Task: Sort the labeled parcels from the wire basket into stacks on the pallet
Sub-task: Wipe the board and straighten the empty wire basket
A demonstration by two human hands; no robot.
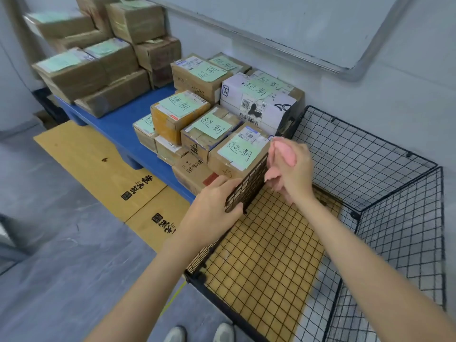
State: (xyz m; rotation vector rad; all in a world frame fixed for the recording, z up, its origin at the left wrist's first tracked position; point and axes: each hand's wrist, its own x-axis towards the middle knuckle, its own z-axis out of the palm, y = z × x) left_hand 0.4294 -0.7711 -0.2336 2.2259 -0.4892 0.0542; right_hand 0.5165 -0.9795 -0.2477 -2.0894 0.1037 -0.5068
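Note:
The black wire basket point(370, 154) stands at the right and holds no parcels; only brown cardboard shows under its mesh floor. The blue pallet point(116, 124) carries stacks of cardboard parcels with green handwritten labels. The nearest parcel point(237, 154) sits on top of the stack right beside the basket's left wall. My left hand point(214, 206) is closed over that wall's top edge, with the fingers against the parcel's lower front. My right hand point(288, 166) is next to the parcel's near right corner with its fingers curled; I cannot tell whether it grips anything.
A taller stack of brown parcels point(98, 53) fills the pallet's far left end. Flattened cardboard point(103, 169) lies on the grey floor in front of the pallet. A whiteboard point(296, 28) leans on the wall behind. My shoes point(199, 334) show at the bottom edge.

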